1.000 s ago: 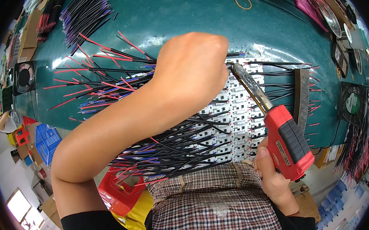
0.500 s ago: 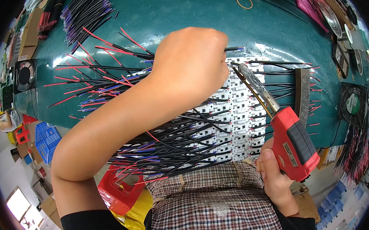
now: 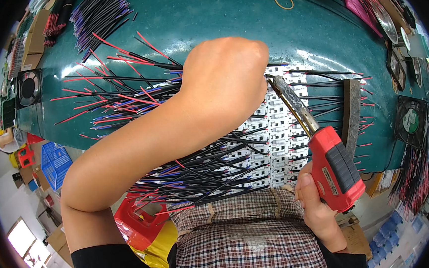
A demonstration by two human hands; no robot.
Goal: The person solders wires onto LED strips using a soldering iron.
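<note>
My left hand (image 3: 225,78) reaches across a row of white circuit breakers (image 3: 280,144) on the green table (image 3: 206,15), its fingers curled down and hidden where they meet the breakers and wires. Black, red and blue wires (image 3: 122,100) stick out of the breakers to the left and right. My right hand (image 3: 316,206) grips a red electric screwdriver (image 3: 334,168) near the table's front edge; its metal shaft (image 3: 292,103) slants up to the breakers right beside my left hand.
A dark wooden bar (image 3: 352,114) stands at the right end of the breaker row. Bundles of cut wires (image 3: 91,13) lie at the back left, a small fan (image 3: 27,87) at the left edge, another fan (image 3: 410,120) at right, a rubber band (image 3: 283,0) at the back.
The screwdriver's tip has shifted slightly left and up along the breaker row; my left hand stays over the same spot.
</note>
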